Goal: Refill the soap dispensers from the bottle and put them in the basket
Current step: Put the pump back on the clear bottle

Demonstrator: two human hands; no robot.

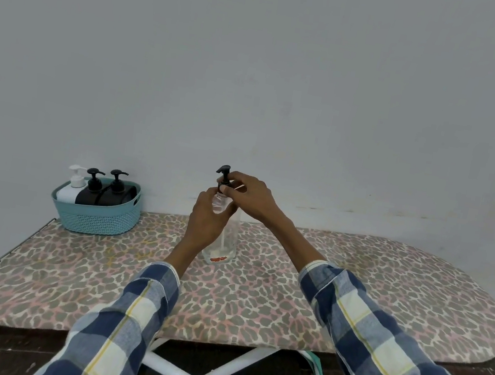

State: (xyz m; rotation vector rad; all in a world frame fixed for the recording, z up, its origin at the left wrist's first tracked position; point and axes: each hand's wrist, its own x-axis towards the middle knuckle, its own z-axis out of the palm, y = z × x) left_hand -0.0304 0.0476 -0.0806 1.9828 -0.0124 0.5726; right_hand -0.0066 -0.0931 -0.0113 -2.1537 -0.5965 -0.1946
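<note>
Three dispensers (95, 187) are already lodged in the basket (95, 218), well apart from the fingers, while a clear dispenser (225, 235) is gripped by the left hand (207, 216) and its pump (224, 177) is pinched by the right hand (249, 197), apparently being screwed on or off.

Illumination is even, diffuse and moderately bright; no single source is identifiable. The wall (260, 59) renders flat grey without glare. Shadows are soft and faint. Wide-angle distortion bows the ironing board (354, 285) edges toward the frame corners. The sleeves (404, 374) at the bottom edge appear slightly soft.
</note>
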